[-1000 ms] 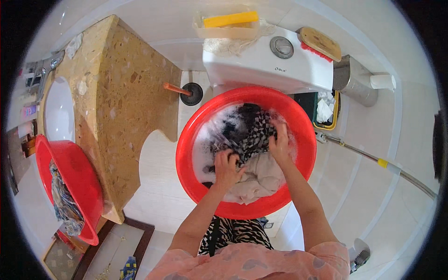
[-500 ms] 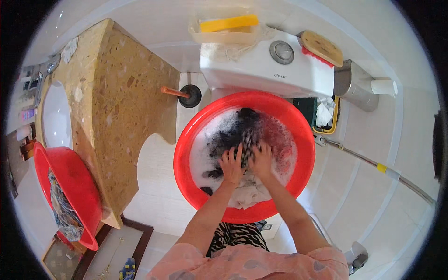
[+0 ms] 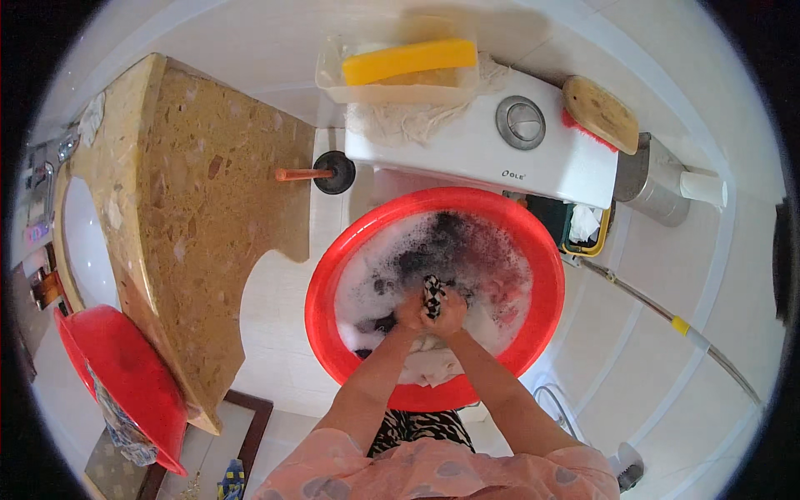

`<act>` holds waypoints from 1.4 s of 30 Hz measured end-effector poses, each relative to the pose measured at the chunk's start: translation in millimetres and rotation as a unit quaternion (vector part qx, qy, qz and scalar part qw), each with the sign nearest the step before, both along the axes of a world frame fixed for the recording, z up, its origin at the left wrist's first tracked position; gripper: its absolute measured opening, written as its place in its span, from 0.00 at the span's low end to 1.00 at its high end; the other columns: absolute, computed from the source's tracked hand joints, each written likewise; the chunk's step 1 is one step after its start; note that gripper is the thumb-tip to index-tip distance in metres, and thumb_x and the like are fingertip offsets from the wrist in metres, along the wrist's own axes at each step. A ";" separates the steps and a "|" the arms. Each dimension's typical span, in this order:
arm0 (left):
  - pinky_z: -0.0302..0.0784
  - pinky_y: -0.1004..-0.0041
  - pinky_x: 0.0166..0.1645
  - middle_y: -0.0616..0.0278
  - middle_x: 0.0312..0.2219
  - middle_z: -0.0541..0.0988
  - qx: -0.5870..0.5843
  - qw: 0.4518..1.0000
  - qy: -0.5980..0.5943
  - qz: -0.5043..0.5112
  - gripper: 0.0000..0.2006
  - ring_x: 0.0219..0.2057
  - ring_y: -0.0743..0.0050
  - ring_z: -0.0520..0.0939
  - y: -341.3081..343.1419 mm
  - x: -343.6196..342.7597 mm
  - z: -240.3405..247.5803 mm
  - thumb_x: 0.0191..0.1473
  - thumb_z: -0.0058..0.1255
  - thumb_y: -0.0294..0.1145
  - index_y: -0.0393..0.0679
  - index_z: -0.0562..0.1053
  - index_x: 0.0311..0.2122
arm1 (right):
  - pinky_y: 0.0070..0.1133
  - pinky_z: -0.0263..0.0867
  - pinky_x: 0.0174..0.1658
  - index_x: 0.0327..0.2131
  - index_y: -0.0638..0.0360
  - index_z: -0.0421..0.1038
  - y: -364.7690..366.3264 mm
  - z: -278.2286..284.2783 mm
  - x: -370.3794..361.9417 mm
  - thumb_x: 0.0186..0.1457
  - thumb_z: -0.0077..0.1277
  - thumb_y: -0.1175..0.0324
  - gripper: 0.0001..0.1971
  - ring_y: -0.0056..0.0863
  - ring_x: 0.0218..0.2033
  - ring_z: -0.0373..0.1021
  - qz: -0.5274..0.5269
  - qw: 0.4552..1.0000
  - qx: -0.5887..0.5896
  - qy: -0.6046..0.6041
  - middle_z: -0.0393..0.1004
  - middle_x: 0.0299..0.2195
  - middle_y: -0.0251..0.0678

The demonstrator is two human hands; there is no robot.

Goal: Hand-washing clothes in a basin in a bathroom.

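Observation:
A large red basin (image 3: 321, 312) holds sudsy water with dark clothes (image 3: 446, 237) soaking in it. Low in the basin, my hands are together around a bunched black-and-white checked cloth (image 3: 432, 292). My right hand (image 3: 450, 312) is closed on it, its fingers curled round. Pressed against the same cloth, my left hand (image 3: 409, 313) is closed too, partly hidden by suds. Whitish wet fabric (image 3: 432, 365) lies under my wrists at the near side. Reddish fabric (image 3: 506, 310) shows through the foam on the right.
Behind the basin is a white toilet tank (image 3: 475, 137) bearing a plastic box (image 3: 400, 87) and a wooden scrub brush (image 3: 604, 112). A plunger (image 3: 333, 172) stands at the back left. A stone-topped counter (image 3: 225, 167) and another red basin (image 3: 133, 375) flank the left; a mop pole (image 3: 637, 304) leans right.
My hands have gone from spread fingers over the cloth to closing together on it, and the checked cloth now bunches up between them. The view has shifted slightly.

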State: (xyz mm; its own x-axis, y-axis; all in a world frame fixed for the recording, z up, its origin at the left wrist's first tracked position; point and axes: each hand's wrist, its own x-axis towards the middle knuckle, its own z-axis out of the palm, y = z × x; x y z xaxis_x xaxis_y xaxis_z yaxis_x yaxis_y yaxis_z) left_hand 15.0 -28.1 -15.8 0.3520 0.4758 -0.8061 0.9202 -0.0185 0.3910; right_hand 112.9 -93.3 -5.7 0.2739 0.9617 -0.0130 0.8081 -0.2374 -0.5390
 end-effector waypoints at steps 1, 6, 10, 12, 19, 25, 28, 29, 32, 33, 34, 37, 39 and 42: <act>0.71 0.54 0.46 0.51 0.46 0.72 -0.019 1.000 -0.015 0.013 0.20 0.47 0.48 0.74 -2.6 -6.2 -6.6 0.51 0.48 0.40 0.48 0.68 0.49 | 0.39 0.68 0.34 0.36 0.62 0.73 12.7 6.9 0.4 0.38 0.55 0.53 0.24 0.50 0.30 0.72 0.007 1.000 -0.005 0.008 0.73 0.34 0.53; 0.68 0.54 0.50 0.46 0.42 0.76 0.075 0.986 -0.123 0.089 0.21 0.46 0.42 0.73 -17.3 -26.1 -36.7 0.51 0.46 0.43 0.43 0.69 0.48 | 0.37 0.69 0.29 0.33 0.63 0.74 36.0 -15.5 2.1 0.43 0.52 0.51 0.22 0.47 0.25 0.73 0.044 0.960 -0.253 0.107 0.75 0.28 0.51; 0.67 0.56 0.52 0.42 0.50 0.68 -0.013 0.973 -0.157 0.167 0.24 0.49 0.38 0.70 0.2 -17.7 -19.7 0.49 0.53 0.33 0.42 0.65 0.52 | 0.39 0.69 0.36 0.33 0.62 0.75 72.5 1.5 18.6 0.45 0.51 0.49 0.23 0.48 0.31 0.73 -0.003 0.966 -0.183 0.183 0.75 0.30 0.53; 0.67 0.55 0.51 0.40 0.49 0.68 0.086 0.967 -0.170 0.170 0.25 0.47 0.37 0.71 1.6 -7.0 -3.0 0.47 0.55 0.31 0.40 0.63 0.52 | 0.39 0.68 0.40 0.34 0.61 0.75 88.6 -3.6 34.9 0.46 0.51 0.48 0.23 0.49 0.34 0.73 -0.006 0.986 -0.112 0.127 0.75 0.31 0.53; 0.65 0.53 0.48 0.44 0.40 0.70 0.162 0.946 -0.163 0.230 0.26 0.45 0.41 0.71 15.5 -17.9 39.6 0.43 0.61 0.35 0.39 0.65 0.47 | 0.34 0.64 0.48 0.45 0.61 0.70 139.8 39.5 51.5 0.49 0.52 0.50 0.26 0.50 0.43 0.70 0.054 0.958 -0.272 0.065 0.72 0.41 0.54; 0.60 0.56 0.49 0.55 0.40 0.67 0.443 0.865 -0.212 0.100 0.25 0.42 0.53 0.67 9.3 -38.2 118.0 0.39 0.63 0.46 0.45 0.71 0.42 | 0.35 0.59 0.54 0.54 0.63 0.56 95.4 98.5 80.3 0.51 0.49 0.69 0.26 0.53 0.51 0.61 -0.115 0.971 0.012 0.207 0.64 0.49 0.55; 0.57 0.53 0.52 0.56 0.41 0.66 0.355 0.890 -0.285 0.012 0.26 0.46 0.54 0.65 -23.8 -52.5 114.6 0.38 0.62 0.49 0.49 0.71 0.43 | 0.38 0.51 0.60 0.58 0.57 0.53 68.6 75.0 83.3 0.48 0.52 0.68 0.33 0.54 0.60 0.49 -0.091 0.983 0.002 0.161 0.52 0.59 0.53; 0.56 0.53 0.52 0.55 0.42 0.66 0.321 0.896 -0.307 -0.018 0.26 0.46 0.54 0.65 -31.8 -60.4 109.9 0.39 0.62 0.49 0.50 0.72 0.43 | 0.42 0.48 0.61 0.60 0.51 0.52 66.7 75.7 76.3 0.46 0.53 0.67 0.36 0.56 0.62 0.44 -0.053 0.990 -0.049 0.118 0.45 0.62 0.52; 0.55 0.49 0.54 0.53 0.46 0.66 0.364 0.880 -0.293 -0.088 0.29 0.50 0.51 0.64 -52.4 -81.8 86.2 0.42 0.60 0.50 0.53 0.69 0.50 | 0.51 0.48 0.59 0.59 0.38 0.56 78.7 90.1 40.1 0.44 0.57 0.58 0.36 0.59 0.63 0.41 0.067 0.956 -0.287 0.007 0.43 0.63 0.51; 0.56 0.49 0.53 0.53 0.46 0.65 0.378 0.887 -0.261 -0.052 0.31 0.50 0.50 0.64 -49.8 -69.8 88.7 0.41 0.61 0.50 0.53 0.67 0.52 | 0.52 0.50 0.58 0.58 0.39 0.57 77.1 81.6 45.0 0.43 0.58 0.56 0.36 0.59 0.62 0.42 0.048 0.960 -0.277 0.006 0.45 0.63 0.50; 0.56 0.48 0.52 0.53 0.47 0.65 0.385 0.893 -0.232 -0.019 0.34 0.49 0.50 0.64 -42.4 -51.1 98.9 0.40 0.62 0.50 0.53 0.66 0.54 | 0.53 0.52 0.56 0.57 0.40 0.58 71.8 69.4 54.4 0.43 0.58 0.54 0.35 0.59 0.61 0.43 0.025 0.962 -0.272 0.004 0.46 0.62 0.49; 0.59 0.47 0.52 0.52 0.49 0.64 0.321 0.936 -0.123 0.074 0.42 0.51 0.48 0.64 -35.5 -29.5 89.2 0.40 0.63 0.45 0.56 0.57 0.62 | 0.50 0.54 0.53 0.50 0.47 0.66 75.9 59.4 49.2 0.41 0.59 0.51 0.30 0.54 0.56 0.52 0.012 0.977 -0.214 -0.023 0.56 0.56 0.47; 0.62 0.49 0.51 0.50 0.49 0.64 0.240 0.963 -0.050 0.115 0.41 0.52 0.44 0.64 -31.0 -21.1 70.9 0.41 0.63 0.43 0.58 0.57 0.61 | 0.47 0.52 0.53 0.45 0.49 0.68 59.6 59.2 39.5 0.40 0.60 0.52 0.27 0.51 0.53 0.55 0.042 0.985 -0.134 -0.096 0.59 0.53 0.45; 0.67 0.56 0.50 0.51 0.43 0.65 0.248 0.962 -0.058 0.093 0.32 0.49 0.46 0.67 -29.8 -41.5 30.2 0.43 0.59 0.37 0.50 0.61 0.54 | 0.43 0.51 0.52 0.37 0.51 0.72 7.0 80.6 3.9 0.34 0.60 0.53 0.24 0.47 0.49 0.58 0.062 0.997 -0.037 -0.037 0.62 0.46 0.43</act>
